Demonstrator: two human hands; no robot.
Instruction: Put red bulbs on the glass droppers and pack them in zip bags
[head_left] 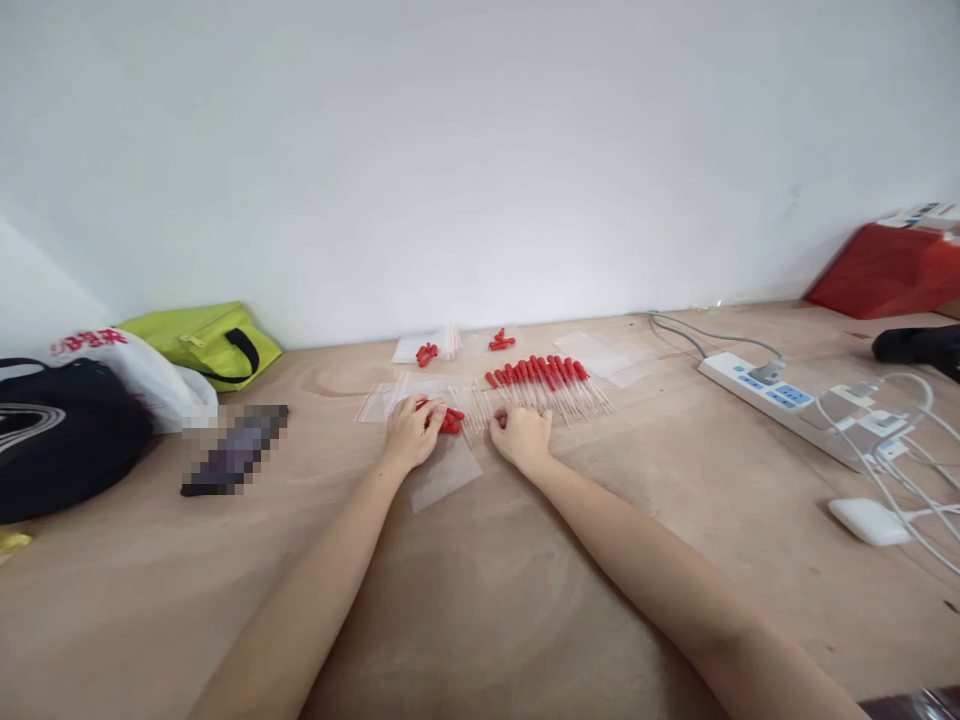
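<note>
At centre, a slanting row of thin, pale sticks with rounded red tips (540, 372). Just left, the left hand (411, 432) bends over loose red pieces (451, 418); the right hand (523, 434) curls below the row. Whether either grips anything, I cannot tell. At left, a white plastic bag (161, 382) bears red characters (90, 341), too blurred to read.

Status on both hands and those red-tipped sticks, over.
Left hand at loose red pieces. Right hand beside thin pale sticks. Red-tipped sticks fanned beyond right hand. Power strip off right.
</note>
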